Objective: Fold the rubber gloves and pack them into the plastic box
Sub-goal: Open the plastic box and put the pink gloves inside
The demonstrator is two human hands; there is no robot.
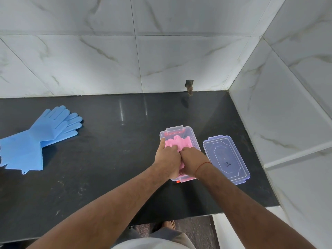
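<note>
A clear plastic box (190,131) stands on the black counter, right of centre. Folded pink rubber gloves (177,141) lie inside it. My left hand (168,159) and my right hand (193,161) are both over the box's near half, fingers curled down onto the pink gloves and pressing them in. The near part of the gloves is hidden under my hands. A pair of blue rubber gloves (36,135) lies flat and crossed at the counter's left side, far from both hands.
The box's clear lid (226,159) lies flat just right of the box. Tiled walls close the counter at the back and right. The counter's front edge (215,212) runs below my forearms. A small hole (189,86) is in the back wall.
</note>
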